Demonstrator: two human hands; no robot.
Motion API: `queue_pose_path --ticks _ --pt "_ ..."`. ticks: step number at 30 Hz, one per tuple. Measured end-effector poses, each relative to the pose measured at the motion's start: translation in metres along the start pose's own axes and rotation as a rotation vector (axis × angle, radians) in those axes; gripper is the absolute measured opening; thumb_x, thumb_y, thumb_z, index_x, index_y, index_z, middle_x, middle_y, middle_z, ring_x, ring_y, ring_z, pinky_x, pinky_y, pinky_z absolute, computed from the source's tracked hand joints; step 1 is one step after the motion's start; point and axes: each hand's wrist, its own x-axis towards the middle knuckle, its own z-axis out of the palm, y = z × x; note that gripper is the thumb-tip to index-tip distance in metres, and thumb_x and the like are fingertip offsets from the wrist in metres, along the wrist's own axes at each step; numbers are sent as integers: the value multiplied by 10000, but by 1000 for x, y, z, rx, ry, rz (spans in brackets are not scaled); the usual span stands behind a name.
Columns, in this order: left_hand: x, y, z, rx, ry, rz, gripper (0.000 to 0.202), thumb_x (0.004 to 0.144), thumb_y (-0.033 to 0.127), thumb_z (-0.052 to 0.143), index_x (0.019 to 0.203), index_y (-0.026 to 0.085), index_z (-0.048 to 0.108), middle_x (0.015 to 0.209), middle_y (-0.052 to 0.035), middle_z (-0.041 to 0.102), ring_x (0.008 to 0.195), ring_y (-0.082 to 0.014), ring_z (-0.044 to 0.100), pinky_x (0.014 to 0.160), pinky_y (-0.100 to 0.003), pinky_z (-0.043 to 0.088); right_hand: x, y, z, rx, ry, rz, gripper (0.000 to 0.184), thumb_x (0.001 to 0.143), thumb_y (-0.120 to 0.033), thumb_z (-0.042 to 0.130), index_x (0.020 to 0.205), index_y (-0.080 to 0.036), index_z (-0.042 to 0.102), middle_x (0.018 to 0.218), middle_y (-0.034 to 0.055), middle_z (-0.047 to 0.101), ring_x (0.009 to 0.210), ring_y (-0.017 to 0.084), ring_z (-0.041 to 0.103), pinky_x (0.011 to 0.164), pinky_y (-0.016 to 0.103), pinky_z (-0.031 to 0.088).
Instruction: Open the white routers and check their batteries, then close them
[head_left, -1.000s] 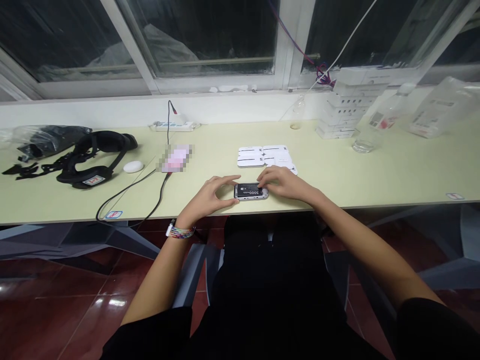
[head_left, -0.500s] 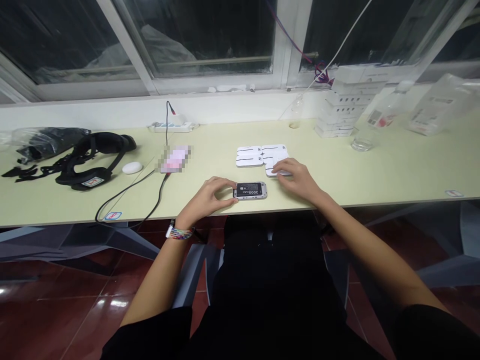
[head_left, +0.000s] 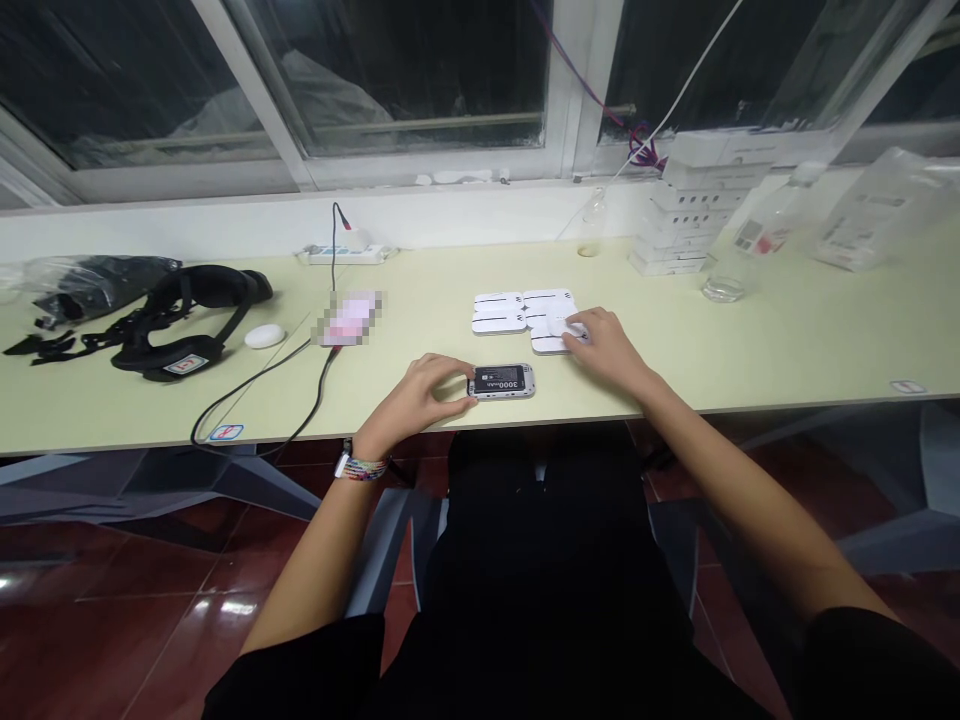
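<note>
Your left hand (head_left: 411,396) holds the left end of the device (head_left: 528,381) between thumb and finger, near the tabletop's (head_left: 720,350) front edge. Its open back contains a black battery (head_left: 498,379); the long axis runs left to right, bare pale end rightward. Your right hand (head_left: 609,350), fingers narrowed, is at a white slab (head_left: 547,343); I cannot tell whether it grips.

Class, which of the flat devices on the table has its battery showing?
The device with the left hand at one end: its black battery, marked 3000mAh, lies bare, while the other devices, lying farther back, look white on top.
</note>
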Motion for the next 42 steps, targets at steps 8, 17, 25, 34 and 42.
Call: queue_pose_path --ticks 8,17,25,34,42 --pt "0 1 0 27 -5 -19 353 1020 441 739 1349 318 708 1361 -38 745 1338 -317 606 1180 -500 469 24 7 -7 -30 29 142 468 989 -479 620 1358 -193 655 1427 211 576 1301 397 624 1098 584 535" --pt "0 -6 4 9 -18 32 376 1043 476 732 1406 393 786 1419 -52 730 1367 -324 578 1223 -560 451 39 14 -10 -164 -24 300 694 913 -553 708 1459 -139 602 1254 245 725 1141 446 680 920 581 560" --pt "0 2 3 38 -9 -4 608 1035 463 737 1623 415 588 1428 -43 721 1350 -317 598 1216 -532 453 40 16 -15 84 63 225 767 828 -356 698 1550 -138 558 1080 139 760 1021 366 718 883 496 590" --pt "3 0 4 60 -10 47 444 1047 458 724 1485 383 731 1427 -39 739 1360 -317 601 1242 -534 429 -6 -34 -2 -137 49 -317 448 1073 -306 428 1370 -210 749 1262 159 817 1109 391 743 964 538 552" --pt "-1 -1 4 8 0 -90 873 979 469 822 1737 430 392 1422 -20 762 1356 -325 582 1213 -545 462 -39 -58 24 -137 -211 -620 379 1070 -279 548 1381 -295 765 1433 108 764 1268 371 682 1080 603 539"
